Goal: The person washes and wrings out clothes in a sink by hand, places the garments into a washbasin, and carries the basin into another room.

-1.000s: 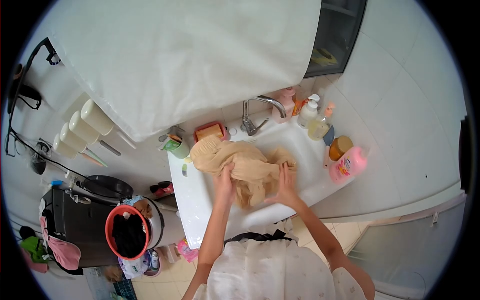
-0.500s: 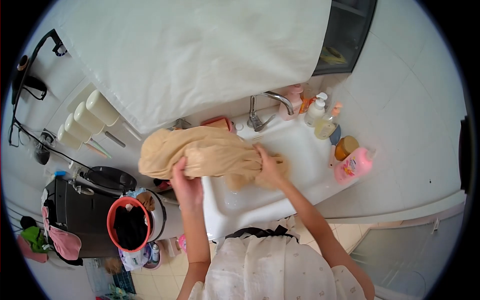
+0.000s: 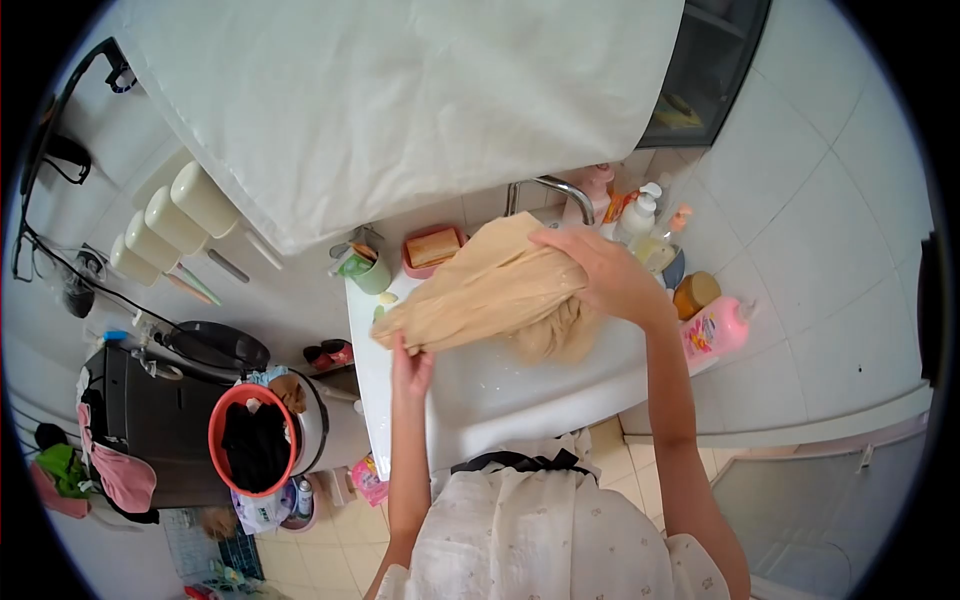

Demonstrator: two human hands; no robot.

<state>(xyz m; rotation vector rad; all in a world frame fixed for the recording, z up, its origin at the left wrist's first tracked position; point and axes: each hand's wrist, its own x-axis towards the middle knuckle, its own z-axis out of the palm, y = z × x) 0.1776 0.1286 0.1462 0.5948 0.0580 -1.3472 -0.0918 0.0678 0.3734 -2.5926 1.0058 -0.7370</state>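
A wet-looking tan garment point(image 3: 480, 285) is stretched slantwise over the white sink point(image 3: 480, 410); its exact kind does not show. My left hand point(image 3: 411, 370) pinches its lower left end near the sink's left side. At the upper right, my right hand point(image 3: 598, 268) grips the other end, with its fingers partly hidden by the cloth. A bunched part of the garment hangs below my right hand into the basin. Behind the cloth, the chrome faucet point(image 3: 560, 186) is partly covered.
A pink soap dish point(image 3: 418, 268) and a green cup point(image 3: 373, 277) stand at the back left rim. Pump bottles point(image 3: 637, 213), an amber jar point(image 3: 697, 294) and a pink bottle point(image 3: 716, 332) line the right side. Lower left is a red basin point(image 3: 217, 455) with dark clothes.
The garment has swung right and is pulled flatter. My right hand has risen toward the faucet, and my left hand has moved slightly right and down. The soap dish and green cup are now uncovered.
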